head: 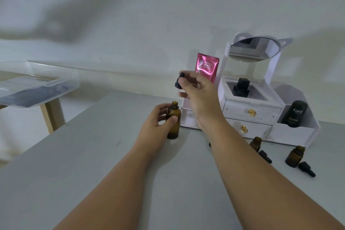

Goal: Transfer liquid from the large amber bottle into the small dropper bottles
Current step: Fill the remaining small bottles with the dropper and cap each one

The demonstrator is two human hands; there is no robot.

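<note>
Surface: grey table (93,155) against a pale wall.
Large amber bottle (173,125): upright on the table, neck open, long axis vertical.
Left hand (158,119): wrapped round the bottle's body from 9 o'clock.
Dropper (178,82): above the neck at 12 o'clock, tip down.
Right hand (197,91): pinching the dropper's bulb.
Small dropper bottles (255,144): uncapped, at 4 o'clock from the large bottle, well apart.
Likely carry: rightward; the right hand is nearer.
</note>
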